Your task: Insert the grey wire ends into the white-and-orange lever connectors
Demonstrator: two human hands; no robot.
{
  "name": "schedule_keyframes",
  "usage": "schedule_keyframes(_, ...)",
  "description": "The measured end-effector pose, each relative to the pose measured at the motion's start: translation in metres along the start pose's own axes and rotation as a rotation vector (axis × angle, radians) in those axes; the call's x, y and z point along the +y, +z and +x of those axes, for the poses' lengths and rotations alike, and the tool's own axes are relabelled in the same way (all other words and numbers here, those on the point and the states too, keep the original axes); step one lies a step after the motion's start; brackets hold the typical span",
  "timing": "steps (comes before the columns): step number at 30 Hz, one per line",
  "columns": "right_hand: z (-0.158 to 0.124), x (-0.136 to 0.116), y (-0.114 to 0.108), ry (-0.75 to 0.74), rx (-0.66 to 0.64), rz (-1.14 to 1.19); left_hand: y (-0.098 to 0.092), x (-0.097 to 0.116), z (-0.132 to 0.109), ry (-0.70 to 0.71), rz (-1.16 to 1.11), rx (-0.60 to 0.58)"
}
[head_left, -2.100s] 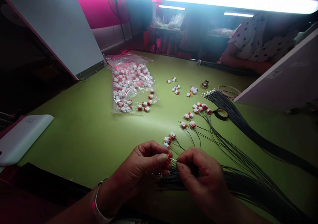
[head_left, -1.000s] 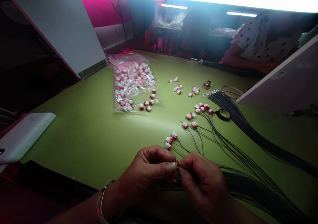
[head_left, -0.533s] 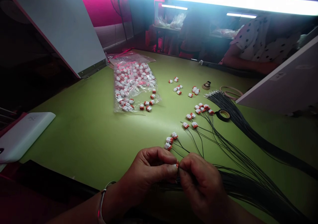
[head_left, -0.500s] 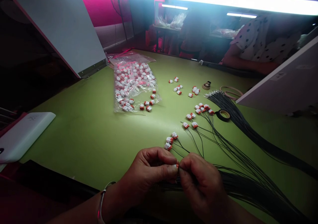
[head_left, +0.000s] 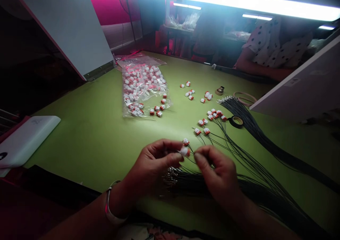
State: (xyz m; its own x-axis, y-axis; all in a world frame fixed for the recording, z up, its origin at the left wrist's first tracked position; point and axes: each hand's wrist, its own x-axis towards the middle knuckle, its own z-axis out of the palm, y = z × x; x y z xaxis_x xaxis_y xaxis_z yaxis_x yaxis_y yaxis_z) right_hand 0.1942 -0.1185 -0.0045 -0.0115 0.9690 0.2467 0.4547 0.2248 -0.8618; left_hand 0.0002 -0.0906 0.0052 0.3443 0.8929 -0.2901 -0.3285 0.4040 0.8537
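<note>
Left hand point(head_left: 151, 167) was pinching a white-and-orange lever connector point(head_left: 184, 151) between thumb and fingers, held up above the green table point(head_left: 87, 144). Right hand point(head_left: 219, 172) was just beside it, fingertips point(head_left: 198, 157) pinched together, too blurred to tell whether they gripped a wire; black wires point(head_left: 186, 179) lay beneath both hands.

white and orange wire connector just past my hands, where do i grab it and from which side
Pinch the white-and-orange wire connector across the sides of its small, blocky body, coming down from above on the far side. Its thin black wire leaves toward the near right, so that side is best left free, and the connector sits low on the green table.
</note>
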Motion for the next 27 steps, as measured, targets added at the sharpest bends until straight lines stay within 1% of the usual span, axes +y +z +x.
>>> schedule_keyframes(2,0.010,0.011,-0.009,0.084,0.109,-0.077,-0.007,0.007,0.002,0.167,0.108,0.096)
schedule_keyframes(3,0.013,0.016,-0.014,0.080,0.135,-0.158,-0.010,0.010,0.002,0.231,0.147,0.147)
schedule_keyframes(5,0.018,0.023,-0.027,-0.038,0.204,-0.384,-0.016,0.013,0.000,0.303,0.197,0.228)
schedule_keyframes(8,0.015,0.022,-0.041,-0.241,0.206,-0.612,-0.018,0.016,-0.007,0.331,0.268,0.240)
schedule_keyframes(11,0.008,0.015,-0.048,-0.315,0.173,-0.750,-0.018,0.017,-0.014,0.338,0.353,0.211)
schedule_keyframes(13,0.000,0.009,-0.048,-0.326,0.098,-0.767,-0.020,0.016,-0.019,0.339,0.404,0.201)
schedule_keyframes(14,-0.005,0.007,-0.048,-0.327,0.028,-0.733,-0.022,0.016,-0.021,0.340,0.430,0.201)
schedule_keyframes(17,-0.023,0.001,-0.046,-0.308,-0.279,-0.567,-0.031,0.014,-0.027,0.328,0.566,0.184)
schedule_keyframes(18,-0.029,0.000,-0.046,-0.297,-0.363,-0.540,-0.033,0.013,-0.029,0.325,0.637,0.155)
schedule_keyframes(19,-0.035,0.000,-0.046,-0.286,-0.419,-0.543,-0.035,0.012,-0.031,0.331,0.716,0.115)
schedule_keyframes(20,-0.041,0.002,-0.048,-0.284,-0.443,-0.566,-0.036,0.011,-0.033,0.351,0.799,0.058)
schedule_keyframes(22,-0.049,0.008,-0.053,-0.282,-0.420,-0.639,-0.034,0.008,-0.036,0.426,0.962,-0.097)
schedule_keyframes(25,-0.054,0.024,-0.067,-0.260,-0.360,-0.720,-0.023,0.003,-0.034,0.513,1.210,-0.372)
schedule_keyframes(26,-0.055,0.030,-0.073,-0.242,-0.350,-0.737,-0.019,0.001,-0.032,0.521,1.289,-0.434)
schedule_keyframes(27,-0.056,0.036,-0.078,-0.217,-0.339,-0.746,-0.014,0.000,-0.030,0.521,1.362,-0.467)
